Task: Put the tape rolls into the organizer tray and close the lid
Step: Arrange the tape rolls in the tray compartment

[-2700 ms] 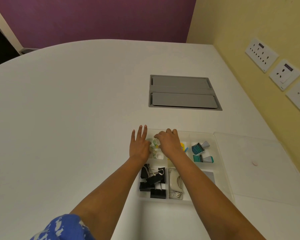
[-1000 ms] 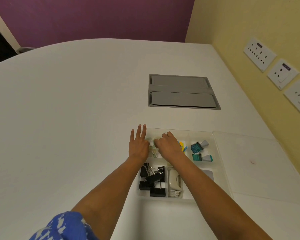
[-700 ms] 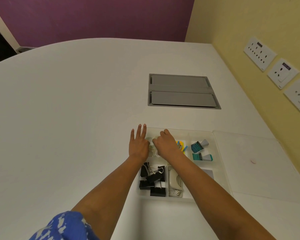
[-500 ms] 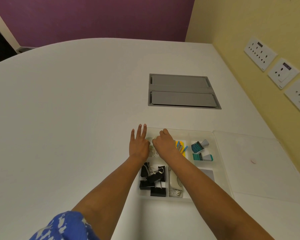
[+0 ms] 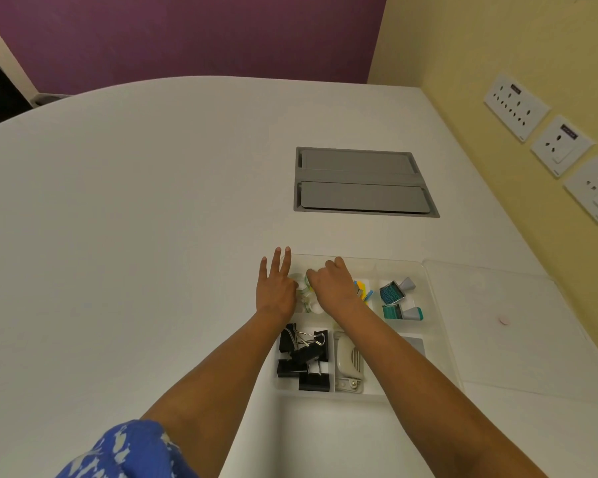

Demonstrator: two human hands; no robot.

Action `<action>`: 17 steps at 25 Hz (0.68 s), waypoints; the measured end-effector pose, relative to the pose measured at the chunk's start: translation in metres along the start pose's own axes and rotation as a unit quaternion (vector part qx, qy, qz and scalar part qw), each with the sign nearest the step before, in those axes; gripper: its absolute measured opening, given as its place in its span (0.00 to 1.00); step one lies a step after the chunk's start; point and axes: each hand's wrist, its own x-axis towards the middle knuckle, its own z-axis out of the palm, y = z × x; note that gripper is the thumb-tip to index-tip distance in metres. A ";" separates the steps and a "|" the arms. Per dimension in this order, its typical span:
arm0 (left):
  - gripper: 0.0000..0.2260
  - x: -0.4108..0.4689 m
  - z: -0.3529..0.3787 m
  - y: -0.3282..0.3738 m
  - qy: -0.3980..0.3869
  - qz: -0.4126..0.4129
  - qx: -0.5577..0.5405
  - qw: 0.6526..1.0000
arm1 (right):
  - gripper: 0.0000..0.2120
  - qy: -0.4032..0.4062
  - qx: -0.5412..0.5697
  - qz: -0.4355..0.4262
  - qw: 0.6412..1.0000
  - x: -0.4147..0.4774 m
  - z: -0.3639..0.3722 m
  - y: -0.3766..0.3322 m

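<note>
A clear organizer tray (image 5: pixel 377 261) sits on the white table, and its clear lid (image 5: pixel 518 343) lies flat to its right. Small pale tape rolls (image 5: pixel 304 286) rest in the tray's far left compartment, partly hidden between my hands. My left hand (image 5: pixel 275 293) lies flat at the tray's left edge with its fingers stretched out. My right hand (image 5: pixel 332 288) is curled over the tape rolls, and its fingertips touch them.
Other compartments hold black binder clips (image 5: pixel 302 357), a white punch (image 5: pixel 347 365), teal stamps (image 5: pixel 396 298) and yellow flags (image 5: pixel 361 288). A grey hatch (image 5: pixel 359 182) is set into the table beyond. Sockets (image 5: pixel 515 106) line the yellow wall at the right.
My right hand has slid a little to the left over the tape rolls, which uncovers more of the yellow flags. My left hand has stayed in place.
</note>
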 end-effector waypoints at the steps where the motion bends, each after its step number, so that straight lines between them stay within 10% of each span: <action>1: 0.12 0.000 0.000 0.000 -0.001 0.001 0.001 1.000 | 0.14 0.013 0.018 -0.003 1.000 0.001 -0.001 0.002; 17: 0.15 0.001 0.000 0.001 -0.011 -0.010 -0.005 1.000 | 0.07 0.012 0.053 -0.096 0.994 0.000 -0.003 0.002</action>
